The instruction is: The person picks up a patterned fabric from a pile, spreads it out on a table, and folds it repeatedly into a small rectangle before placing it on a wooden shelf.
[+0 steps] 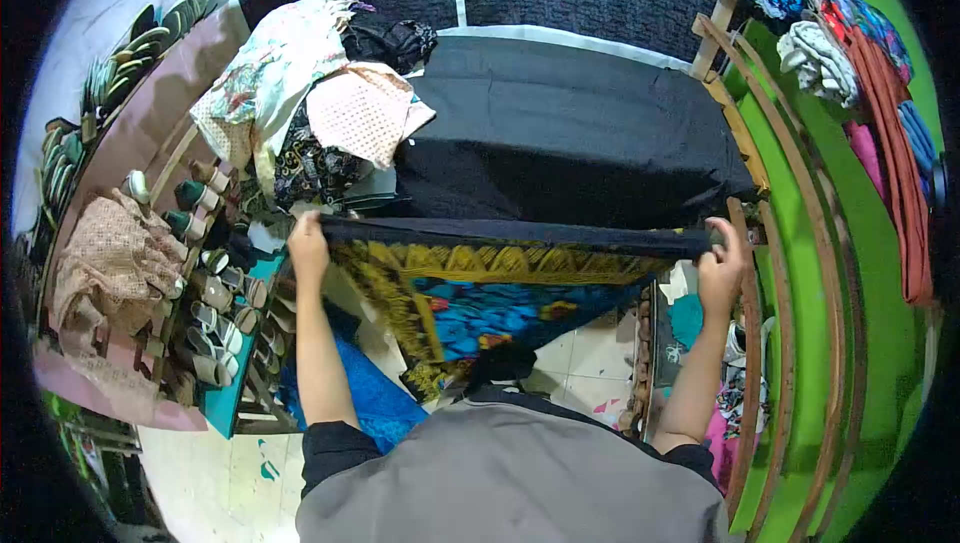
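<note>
A patterned cloth hangs stretched between my two hands in front of my body. Its upper edge is black, with a yellow border and blue and red motifs below, and it narrows downward. My left hand pinches its upper left corner. At the upper right corner, my right hand is closed on the cloth. Just beyond the cloth stands a surface covered in black fabric. A heap of light and dark cloths lies at its left end. The cloth's lowest part is partly hidden near my chest.
On the left, a rack holds several shoes and a beige lacy cloth. Curved wooden rails run along the green wall on the right, with garments hanging above. Blue fabric lies low beside my left arm.
</note>
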A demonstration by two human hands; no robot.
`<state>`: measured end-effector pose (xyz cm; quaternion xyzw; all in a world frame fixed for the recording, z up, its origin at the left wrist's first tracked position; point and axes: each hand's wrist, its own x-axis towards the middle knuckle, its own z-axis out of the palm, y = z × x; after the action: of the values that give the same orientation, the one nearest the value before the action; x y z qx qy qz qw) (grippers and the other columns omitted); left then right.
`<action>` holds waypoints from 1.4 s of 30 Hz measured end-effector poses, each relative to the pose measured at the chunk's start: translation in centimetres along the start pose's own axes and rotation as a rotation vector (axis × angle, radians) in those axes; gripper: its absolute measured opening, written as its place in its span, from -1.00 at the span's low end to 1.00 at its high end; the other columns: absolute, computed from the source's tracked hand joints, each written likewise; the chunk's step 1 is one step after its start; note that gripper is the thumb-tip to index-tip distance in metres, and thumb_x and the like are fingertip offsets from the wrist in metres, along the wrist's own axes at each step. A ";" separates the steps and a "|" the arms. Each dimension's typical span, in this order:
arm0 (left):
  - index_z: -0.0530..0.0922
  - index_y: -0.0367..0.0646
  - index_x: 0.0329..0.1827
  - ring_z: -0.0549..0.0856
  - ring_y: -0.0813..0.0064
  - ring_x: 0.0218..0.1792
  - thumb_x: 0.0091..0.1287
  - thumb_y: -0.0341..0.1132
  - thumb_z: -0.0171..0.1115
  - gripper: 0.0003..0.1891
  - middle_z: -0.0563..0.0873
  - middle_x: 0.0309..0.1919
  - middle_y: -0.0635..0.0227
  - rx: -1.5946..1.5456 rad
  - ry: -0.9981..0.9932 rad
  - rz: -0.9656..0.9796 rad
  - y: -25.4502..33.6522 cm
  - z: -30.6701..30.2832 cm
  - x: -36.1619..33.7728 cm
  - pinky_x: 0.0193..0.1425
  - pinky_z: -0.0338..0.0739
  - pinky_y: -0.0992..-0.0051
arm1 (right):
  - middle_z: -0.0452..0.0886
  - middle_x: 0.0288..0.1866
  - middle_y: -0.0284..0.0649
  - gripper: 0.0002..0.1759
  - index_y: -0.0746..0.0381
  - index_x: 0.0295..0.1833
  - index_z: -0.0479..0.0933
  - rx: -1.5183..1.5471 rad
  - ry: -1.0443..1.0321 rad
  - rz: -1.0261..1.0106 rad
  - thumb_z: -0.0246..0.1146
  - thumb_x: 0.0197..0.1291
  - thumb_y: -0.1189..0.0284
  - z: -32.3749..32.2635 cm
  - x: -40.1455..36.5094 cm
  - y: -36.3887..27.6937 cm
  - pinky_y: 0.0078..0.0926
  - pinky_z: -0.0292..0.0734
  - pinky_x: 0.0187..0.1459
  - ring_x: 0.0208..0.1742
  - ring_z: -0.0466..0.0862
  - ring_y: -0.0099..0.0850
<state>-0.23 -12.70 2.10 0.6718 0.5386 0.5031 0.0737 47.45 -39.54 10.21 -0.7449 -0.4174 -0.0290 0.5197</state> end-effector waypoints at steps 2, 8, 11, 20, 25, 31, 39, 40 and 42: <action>0.50 -0.33 -0.28 0.58 0.32 -0.39 0.39 -0.21 -0.11 -0.67 0.61 -0.42 0.15 -0.116 -0.096 -0.056 -0.2 1.3 -1.5 -0.25 0.42 0.41 | 0.43 0.03 -0.15 -0.47 0.36 0.12 0.33 0.060 0.348 -0.315 -0.15 -0.06 0.77 1.1 -0.2 2.4 -0.52 0.49 -0.10 -0.17 0.57 -0.36; 0.52 -0.28 -0.25 0.58 0.47 -0.27 0.39 -0.05 -0.10 -0.59 0.61 -0.37 0.34 -0.704 -0.141 -0.442 0.4 4.4 -5.1 -0.12 0.42 0.48 | 0.45 -0.02 -0.06 -0.57 0.24 0.02 0.39 0.004 0.119 -0.076 0.00 -0.07 0.67 1.6 -0.7 1.4 -0.36 0.50 -0.08 -0.13 0.56 -0.18; 0.49 -0.37 -0.26 0.55 0.34 -0.35 0.38 -0.13 -0.12 -0.60 0.56 -0.43 0.09 0.074 -0.219 -0.212 -5.4 6.3 -7.9 -0.12 0.40 0.39 | 0.53 -0.27 -0.02 -0.60 0.13 -0.09 0.48 -0.634 -0.450 -0.126 -0.02 -0.09 0.66 2.8 -1.4 10.1 -0.37 0.47 -0.18 -0.24 0.53 -0.05; 0.42 -0.26 -0.47 0.31 0.73 -0.46 0.37 -0.10 -0.03 -0.61 0.39 -0.57 0.57 -0.471 -0.379 -0.339 5.3 6.9 -9.1 -0.38 0.28 0.62 | 0.38 0.08 0.03 -0.41 0.23 0.17 0.27 -0.494 -0.210 0.036 0.17 -0.09 0.57 3.6 -0.5 9.4 -0.22 0.30 0.11 0.06 0.41 -0.05; 0.27 -0.29 -0.58 0.25 0.68 -0.57 0.31 -0.23 0.03 -0.64 0.23 -0.70 0.44 -0.561 -0.700 -0.142 13.6 6.4 -11.0 -0.53 0.17 0.53 | 0.42 0.08 -0.06 -0.36 0.22 0.04 0.41 0.135 -0.502 -0.253 0.38 -0.27 0.32 8.6 -4.8 -2.5 -0.28 0.24 0.19 0.15 0.38 -0.12; 0.44 -0.33 -0.57 0.29 0.62 -0.68 0.26 -0.25 0.13 -0.67 0.32 -0.76 0.24 -0.519 -0.798 -0.016 19.4 4.4 -11.6 -0.60 0.21 0.49 | 0.55 -0.15 -0.06 -0.63 0.30 -0.09 0.50 0.357 -0.581 -0.283 0.32 -0.06 0.42 12.4 -10.0 -7.2 -0.41 0.42 -0.07 -0.13 0.56 -0.21; 0.56 -0.32 -0.19 0.50 0.76 -0.44 0.20 -0.39 0.22 -0.81 0.60 -0.46 0.50 -0.913 -0.865 -0.408 20.3 4.6 -13.6 -0.38 0.41 0.69 | 0.62 -0.36 -0.11 -0.88 0.34 -0.32 0.55 0.462 -0.372 -0.021 0.26 -0.03 0.57 12.6 -10.7 -7.3 -0.51 0.48 -0.28 -0.34 0.63 -0.33; 0.56 -0.32 -0.21 0.50 0.76 -0.44 0.20 -0.39 0.22 -0.82 0.60 -0.46 0.50 -0.890 -0.824 -0.410 20.2 4.7 -14.0 -0.37 0.41 0.70 | 0.62 -0.40 -0.14 -0.89 0.34 -0.33 0.54 0.474 -0.377 0.057 0.26 -0.01 0.55 12.0 -10.5 -8.0 -0.52 0.47 -0.29 -0.36 0.63 -0.40; 0.56 -0.32 -0.23 0.50 0.77 -0.44 0.21 -0.39 0.22 -0.84 0.60 -0.47 0.49 -0.845 -0.743 -0.415 19.7 5.3 -15.0 -0.37 0.40 0.70 | 0.62 -0.40 -0.15 -0.88 0.35 -0.32 0.55 0.470 -0.407 0.135 0.26 0.00 0.53 11.9 -10.7 -7.6 -0.54 0.47 -0.28 -0.35 0.62 -0.45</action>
<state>17.83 -30.34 3.22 0.5961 0.3500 0.3803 0.6144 30.88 -35.58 5.35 -0.6209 -0.4578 0.2525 0.5841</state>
